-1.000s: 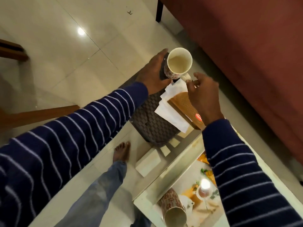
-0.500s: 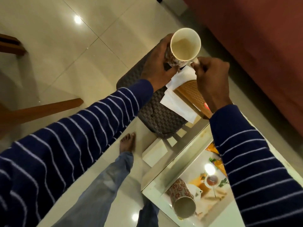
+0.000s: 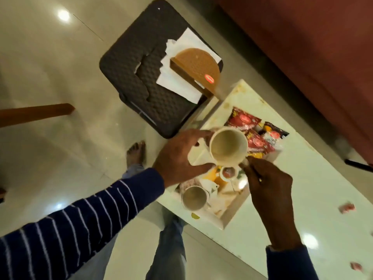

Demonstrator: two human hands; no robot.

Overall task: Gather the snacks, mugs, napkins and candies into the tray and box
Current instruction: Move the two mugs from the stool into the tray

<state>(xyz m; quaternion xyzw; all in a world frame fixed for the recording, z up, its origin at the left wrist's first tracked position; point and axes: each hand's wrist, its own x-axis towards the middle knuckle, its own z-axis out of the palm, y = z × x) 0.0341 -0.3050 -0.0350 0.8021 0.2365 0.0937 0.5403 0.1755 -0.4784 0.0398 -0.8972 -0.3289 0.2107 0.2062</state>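
- Left hand: fingers and thumb curled round the wall of the cream-lined ceramic mug, supporting it from the left side.
- Cream-lined ceramic mug: held mouth-up between both hands, above the near-left part of the white rectangular tray on the pale glossy table. Judged rigid, moderately heavy and breakable; the glazed wall looks smooth, so it may slip under a light grip. Wall and handle together appear the soundest holds.
- Second patterned mug: already in the tray, below and left of the held mug. Clearance on set-down needs care, since contact between the two could chip either.
- Right hand: fingers pinched at the mug's lower right, where the handle sits; the handle itself is mostly hidden.
- Red and dark snack packets: lying in the far part of the tray, just right of the held mug. Judged light and soft.
- Pink wrapped candies: loose on the table, well right of both hands, not yet gathered.
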